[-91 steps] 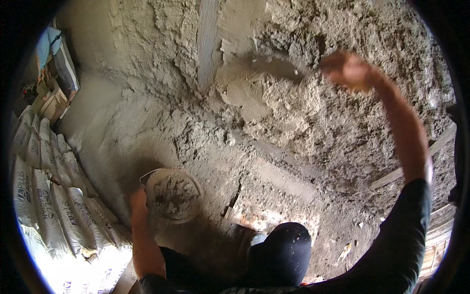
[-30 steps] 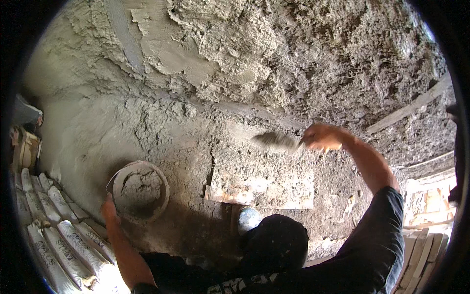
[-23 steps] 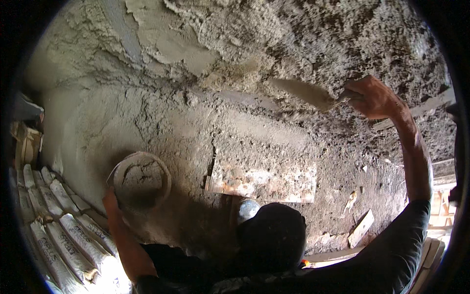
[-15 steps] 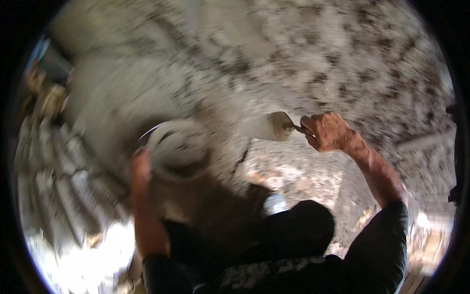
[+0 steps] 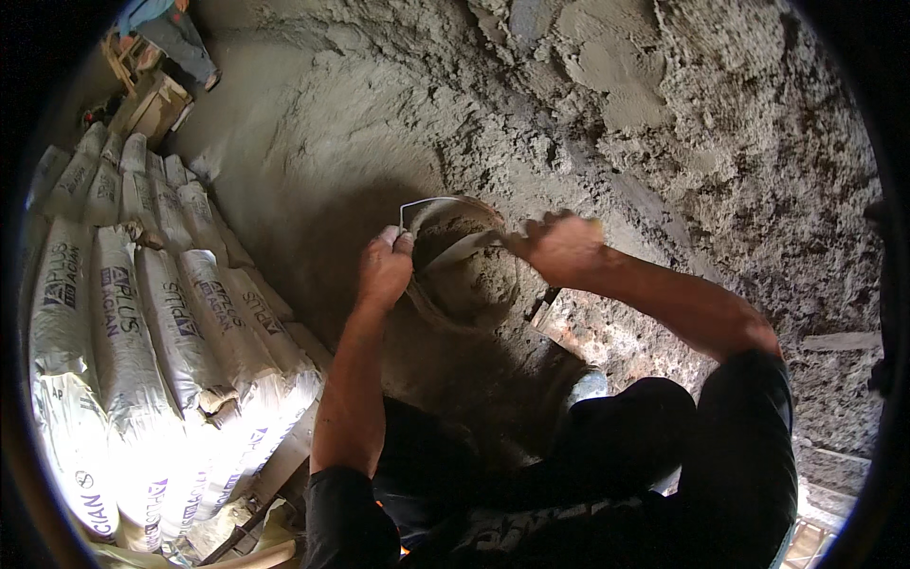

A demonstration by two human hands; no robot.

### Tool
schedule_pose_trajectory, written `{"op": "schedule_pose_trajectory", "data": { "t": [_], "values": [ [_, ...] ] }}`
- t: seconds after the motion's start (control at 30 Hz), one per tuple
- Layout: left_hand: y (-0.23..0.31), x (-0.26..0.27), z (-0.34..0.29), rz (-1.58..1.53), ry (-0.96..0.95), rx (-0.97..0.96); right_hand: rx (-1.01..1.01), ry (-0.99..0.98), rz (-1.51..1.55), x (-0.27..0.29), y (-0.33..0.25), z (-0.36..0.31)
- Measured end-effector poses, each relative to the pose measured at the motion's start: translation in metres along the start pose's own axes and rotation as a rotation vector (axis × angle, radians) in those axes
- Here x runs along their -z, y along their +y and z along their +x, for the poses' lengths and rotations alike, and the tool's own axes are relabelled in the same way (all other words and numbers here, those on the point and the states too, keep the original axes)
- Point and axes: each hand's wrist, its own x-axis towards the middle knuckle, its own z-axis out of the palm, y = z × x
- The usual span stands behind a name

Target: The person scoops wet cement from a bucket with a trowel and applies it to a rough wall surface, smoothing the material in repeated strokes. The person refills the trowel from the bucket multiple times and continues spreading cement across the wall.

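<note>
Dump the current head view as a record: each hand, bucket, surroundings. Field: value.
left_hand: left hand, fingers closed on the wire handle at the bucket's left
right_hand: right hand, gripping a trowel; slightly blurred
trowel_blade: at the bucket's mouth, pointing left; depth unclear
bucket: round bucket holding grey mix
left_side: stacked pale sacks
upper_left: another person, partly visible
upper_right: rough grey surface, with a smoother patch
</note>
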Motion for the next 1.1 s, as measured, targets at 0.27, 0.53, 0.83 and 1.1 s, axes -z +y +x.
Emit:
{"op": "schedule_pose_trajectory", "data": {
  "t": [0.27, 0.53, 0.83, 1.1],
  "values": [
    [0.008, -0.019, -0.013, -0.013, 0.011, -0.039, 0.095, -0.163, 0.309, -0.087, -0.033, 0.000],
    [0.004, -0.011, -0.012, -0.119, 0.021, -0.045, 0.082, -0.069, 0.745, -0.106, -0.027, -0.018],
    [-0.026, -0.007, 0.015, -0.294, 0.046, 0.094, 0.336, 0.148, 0.345, -0.102, 0.007, -0.005],
    [-0.093, 0.013, 0.054, -0.329, 0.150, 0.451, 0.197, -0.003, 0.625, 0.026, 0.058, -0.159]
  ]
}}
